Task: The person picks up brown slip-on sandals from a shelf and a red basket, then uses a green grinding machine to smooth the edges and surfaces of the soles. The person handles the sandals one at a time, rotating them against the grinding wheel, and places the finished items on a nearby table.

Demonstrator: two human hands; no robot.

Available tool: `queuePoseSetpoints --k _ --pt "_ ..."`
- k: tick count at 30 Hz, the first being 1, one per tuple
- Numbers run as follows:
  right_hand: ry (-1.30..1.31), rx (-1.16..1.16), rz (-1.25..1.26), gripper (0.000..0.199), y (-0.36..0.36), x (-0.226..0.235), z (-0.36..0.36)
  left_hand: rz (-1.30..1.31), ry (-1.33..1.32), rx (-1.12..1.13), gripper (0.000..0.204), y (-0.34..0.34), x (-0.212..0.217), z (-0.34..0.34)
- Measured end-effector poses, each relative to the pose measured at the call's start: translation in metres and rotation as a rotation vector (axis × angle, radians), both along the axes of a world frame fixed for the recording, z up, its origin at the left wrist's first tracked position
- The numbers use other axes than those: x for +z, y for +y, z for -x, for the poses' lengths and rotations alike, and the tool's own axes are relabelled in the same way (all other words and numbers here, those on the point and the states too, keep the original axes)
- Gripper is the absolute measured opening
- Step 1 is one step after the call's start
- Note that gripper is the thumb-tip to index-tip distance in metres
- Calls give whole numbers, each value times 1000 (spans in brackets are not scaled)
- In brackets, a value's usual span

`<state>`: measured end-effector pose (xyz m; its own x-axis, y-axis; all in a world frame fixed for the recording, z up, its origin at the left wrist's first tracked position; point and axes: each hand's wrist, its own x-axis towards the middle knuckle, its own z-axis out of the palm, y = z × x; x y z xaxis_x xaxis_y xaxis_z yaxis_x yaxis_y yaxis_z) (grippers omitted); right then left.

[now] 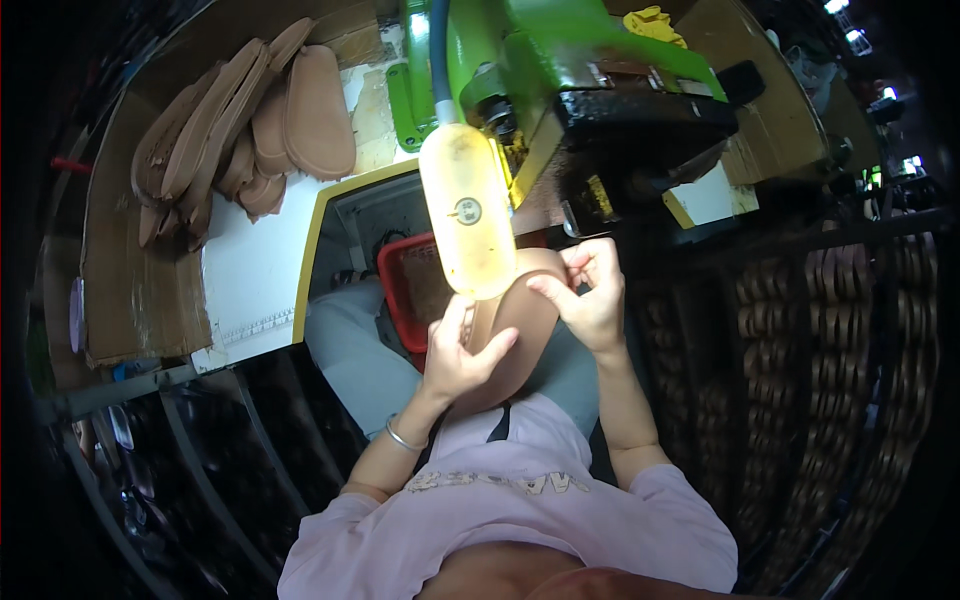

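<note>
Both hands hold one brown shoe insole (515, 335) over the lap, just below the yellowed lamp head (467, 222) of a green machine (560, 70); the left hand (455, 355) has its fingers closed on the insole's lower left edge; the right hand (590, 295) pinches the upper right edge between thumb and curled fingers; a red basket (400, 275) sits behind; a stack of brown insoles (250, 130) lies on the bench to the left.

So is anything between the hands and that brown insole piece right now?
Nothing visible. The left hand and right hand both grip the brown insole directly. The yellowish lamp head hangs in front of its upper part in the head view, hiding it.
</note>
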<state>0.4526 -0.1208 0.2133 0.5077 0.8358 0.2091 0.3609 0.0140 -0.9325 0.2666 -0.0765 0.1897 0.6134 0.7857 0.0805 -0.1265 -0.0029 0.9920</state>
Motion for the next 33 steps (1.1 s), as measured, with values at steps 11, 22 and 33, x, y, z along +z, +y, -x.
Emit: queuePoseSetpoints --k 11,22,33 --pt "144 14 -105 35 1 0 -8 137 -23 141 34 6 19 -20" --pt "-97 45 -122 41 15 10 21 74 -301 426 41 -23 -23 -18" --pt "-111 -148 117 40 -54 49 -91 -263 -56 216 36 39 -4 -24"
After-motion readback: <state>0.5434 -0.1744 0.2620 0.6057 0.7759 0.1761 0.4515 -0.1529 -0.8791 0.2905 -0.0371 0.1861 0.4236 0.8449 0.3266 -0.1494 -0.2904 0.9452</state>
